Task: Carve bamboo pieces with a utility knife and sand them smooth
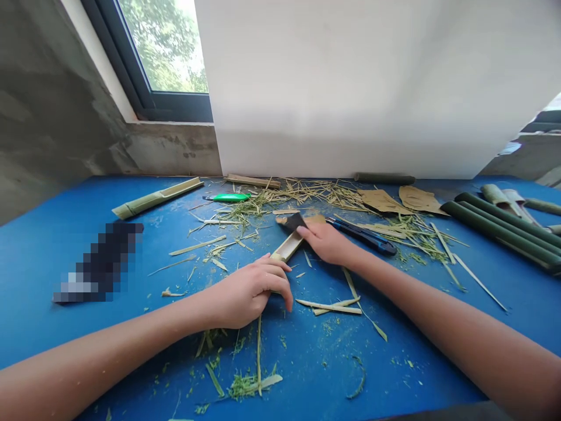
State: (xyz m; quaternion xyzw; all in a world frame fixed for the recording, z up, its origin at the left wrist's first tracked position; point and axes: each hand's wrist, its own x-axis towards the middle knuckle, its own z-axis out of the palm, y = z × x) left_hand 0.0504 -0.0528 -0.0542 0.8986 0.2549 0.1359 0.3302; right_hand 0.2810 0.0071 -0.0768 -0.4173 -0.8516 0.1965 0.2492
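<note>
My left hand [256,289] rests over the near part of a split bamboo piece [289,245] with its fingers wrapped round it. The pale hollow side of the bamboo faces up. At its far end my right hand [326,241] grips a folded piece of sandpaper [294,222], dark on one face and tan on the other. The sandpaper is against the bamboo's end; my fingers partly hide where they meet. Just beyond my right hand lies a blue-and-black utility knife [368,237].
Bamboo shavings [315,192] litter the blue table [416,351]. A green cutter [232,197] and a split bamboo length [160,197] lie back left, near a blurred dark object [105,260]. Tan sheets [421,200] and green bamboo tubes [508,231] are at right. A white board [350,88] stands behind.
</note>
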